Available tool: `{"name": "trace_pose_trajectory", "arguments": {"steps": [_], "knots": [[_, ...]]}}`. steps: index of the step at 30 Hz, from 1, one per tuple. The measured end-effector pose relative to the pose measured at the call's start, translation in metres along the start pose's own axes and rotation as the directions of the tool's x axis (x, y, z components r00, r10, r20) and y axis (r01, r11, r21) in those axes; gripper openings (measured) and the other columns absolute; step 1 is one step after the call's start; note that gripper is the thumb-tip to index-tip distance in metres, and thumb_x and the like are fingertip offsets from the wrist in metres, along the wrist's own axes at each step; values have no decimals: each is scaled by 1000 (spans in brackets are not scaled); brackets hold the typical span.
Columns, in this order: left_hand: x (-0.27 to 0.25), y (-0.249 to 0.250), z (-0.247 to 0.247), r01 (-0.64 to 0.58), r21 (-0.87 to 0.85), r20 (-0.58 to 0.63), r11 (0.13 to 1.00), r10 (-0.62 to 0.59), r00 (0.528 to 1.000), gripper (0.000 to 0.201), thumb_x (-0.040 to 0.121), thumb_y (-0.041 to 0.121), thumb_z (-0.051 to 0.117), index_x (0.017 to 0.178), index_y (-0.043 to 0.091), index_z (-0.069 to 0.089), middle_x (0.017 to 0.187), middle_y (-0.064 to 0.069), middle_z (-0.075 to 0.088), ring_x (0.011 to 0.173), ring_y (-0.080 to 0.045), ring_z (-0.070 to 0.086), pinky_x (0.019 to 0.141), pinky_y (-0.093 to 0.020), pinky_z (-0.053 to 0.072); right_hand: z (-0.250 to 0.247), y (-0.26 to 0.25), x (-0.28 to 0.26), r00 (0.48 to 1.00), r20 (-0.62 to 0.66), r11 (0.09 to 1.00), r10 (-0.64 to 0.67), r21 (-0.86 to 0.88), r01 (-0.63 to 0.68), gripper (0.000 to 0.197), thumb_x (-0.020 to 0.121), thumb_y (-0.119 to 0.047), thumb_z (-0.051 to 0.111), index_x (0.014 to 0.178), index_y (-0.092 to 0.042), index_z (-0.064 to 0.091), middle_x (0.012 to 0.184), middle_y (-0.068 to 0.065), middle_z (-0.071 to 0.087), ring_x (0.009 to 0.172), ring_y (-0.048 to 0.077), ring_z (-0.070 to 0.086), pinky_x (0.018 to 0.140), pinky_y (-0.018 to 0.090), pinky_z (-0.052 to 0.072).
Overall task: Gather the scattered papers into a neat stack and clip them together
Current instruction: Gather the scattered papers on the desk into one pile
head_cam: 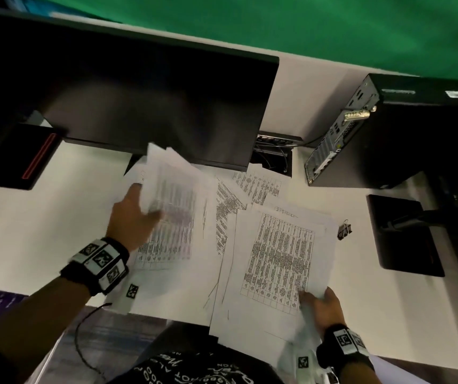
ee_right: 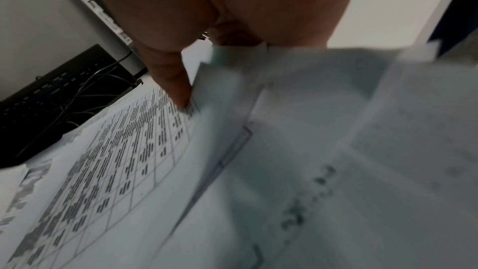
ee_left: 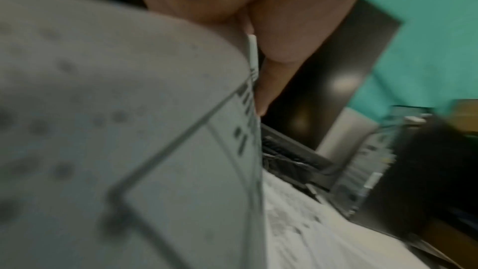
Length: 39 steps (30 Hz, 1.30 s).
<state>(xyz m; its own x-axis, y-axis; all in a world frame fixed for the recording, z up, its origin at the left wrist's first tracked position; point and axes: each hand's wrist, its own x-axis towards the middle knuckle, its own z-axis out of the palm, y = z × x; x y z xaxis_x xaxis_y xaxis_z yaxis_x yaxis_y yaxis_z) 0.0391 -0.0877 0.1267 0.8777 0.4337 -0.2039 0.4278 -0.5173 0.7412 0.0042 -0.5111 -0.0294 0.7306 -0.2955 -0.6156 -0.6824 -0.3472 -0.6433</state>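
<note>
Printed sheets with tables lie scattered across the white desk (head_cam: pixel 42 217). My left hand (head_cam: pixel 144 203) grips a fanned bundle of papers (head_cam: pixel 178 189) by its left edge, thumb on top, lifted in front of the monitor; the left wrist view shows the same sheets (ee_left: pixel 129 130) blurred against my fingers (ee_left: pixel 274 52). My right hand (head_cam: pixel 317 296) pinches the near right corner of a second pile (head_cam: pixel 277 259) that overhangs the desk's front edge; its thumb (ee_right: pixel 175 85) presses on the top sheet (ee_right: pixel 116 171). Loose sheets (head_cam: pixel 258 184) lie behind. A black binder clip (head_cam: pixel 344 230) sits right of the pile.
A dark monitor (head_cam: pixel 153 106) stands close behind the papers. A desktop computer (head_cam: pixel 388 134) and a black stand base (head_cam: pixel 405 236) occupy the right side. A black box with a red stripe (head_cam: pixel 28 156) sits at the left. A cable port (head_cam: pixel 273 157) opens behind the sheets.
</note>
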Motion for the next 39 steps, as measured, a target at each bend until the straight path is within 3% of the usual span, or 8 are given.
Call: {"name": "trace_pose_trajectory", "arguments": {"steps": [2,5,10,15,20,26,31,39], "knots": [[-24,26,-10,-145,22,165,989,140,976,40,85,27,72,118,26,48,91,6,69,67,-19,70,51,-27,56,1,9,12,1000,6,999,8,35,-8,40,67,-29,79,98,-8,66,93,12,76,85,32,71,86,53,57],[-42,60,-13,-257,-211,327,943,316,891,56,76,26,80,124,26,51,106,9,71,91,-7,70,76,-24,56,-5,25,29,999,34,999,1,47,-2,56,54,-42,76,100,-12,65,95,8,76,90,33,71,89,55,56],[-31,73,42,20,-621,337,784,243,910,65,74,9,81,129,14,47,119,-5,68,108,-22,66,94,-42,53,-15,-21,-26,997,78,999,-29,26,27,33,70,-17,74,98,-2,65,97,15,75,87,28,68,91,46,54],[-27,33,148,174,-262,380,949,-64,923,83,77,24,79,143,28,28,145,3,45,132,-22,44,107,-42,39,-34,-30,-46,996,83,932,45,356,-72,34,99,-4,52,130,10,53,130,22,54,117,31,52,58,18,47],[-38,14,215,71,-28,433,997,-52,900,95,80,20,77,149,24,13,147,-7,45,127,-28,50,95,-28,43,-42,-1,-28,948,192,832,255,456,-316,100,75,-83,53,144,-11,48,142,12,56,130,33,52,108,49,40],[-25,11,215,-235,253,417,939,113,902,56,86,58,57,124,17,52,117,-7,61,106,-26,60,87,-39,54,-43,7,-21,1000,16,999,20,50,-21,46,73,-25,78,113,-4,67,96,7,77,85,27,71,93,51,55],[38,1,190,-291,562,337,774,106,935,63,90,49,54,146,40,26,160,-2,4,145,-39,10,108,-67,23,-47,21,-19,993,90,993,-77,100,68,31,84,2,70,109,-16,69,100,3,78,98,29,71,96,50,53],[71,-41,171,-495,635,597,594,29,801,62,91,66,32,141,61,-4,160,12,-17,146,-38,-15,102,-78,1,-66,19,-19,983,168,936,-69,352,6,62,63,-34,89,118,-16,66,115,14,73,108,36,69,99,55,49]]}}
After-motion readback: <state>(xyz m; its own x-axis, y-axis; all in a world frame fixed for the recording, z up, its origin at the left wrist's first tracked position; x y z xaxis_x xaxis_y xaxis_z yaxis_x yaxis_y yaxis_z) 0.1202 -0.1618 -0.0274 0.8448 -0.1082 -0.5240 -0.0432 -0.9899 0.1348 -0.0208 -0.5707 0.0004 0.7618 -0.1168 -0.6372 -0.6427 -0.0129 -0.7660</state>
